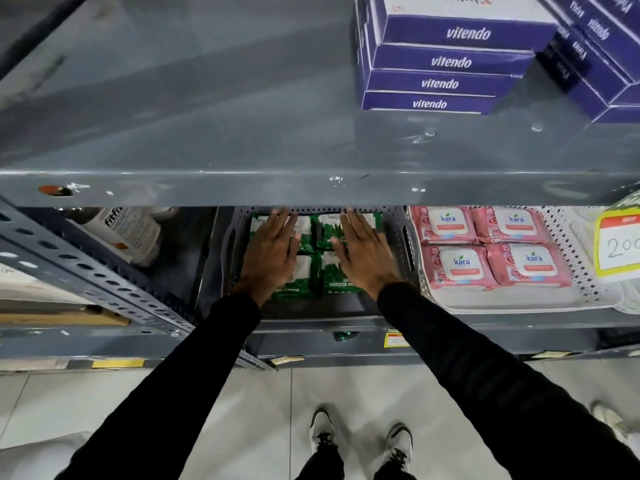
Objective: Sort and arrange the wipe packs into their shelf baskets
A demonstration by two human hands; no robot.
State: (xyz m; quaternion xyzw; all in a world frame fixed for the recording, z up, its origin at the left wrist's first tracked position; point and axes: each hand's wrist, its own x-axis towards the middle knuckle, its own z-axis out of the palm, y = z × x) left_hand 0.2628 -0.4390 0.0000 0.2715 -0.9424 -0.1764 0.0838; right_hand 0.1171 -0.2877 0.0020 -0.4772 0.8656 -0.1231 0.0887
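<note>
Several green wipe packs lie flat in a dark grey perforated basket on the lower shelf. My left hand rests palm down on the left packs, fingers spread and reaching under the upper shelf's edge. My right hand lies flat on the right packs in the same way. Neither hand grips anything. To the right, a white perforated basket holds several pink kara wipe packs laid in two rows.
A grey metal upper shelf overhangs the baskets and carries stacked purple vitendo boxes. A white fitfix bottle lies left of the dark basket. A yellow price tag sits far right. My shoes stand on the tiled floor.
</note>
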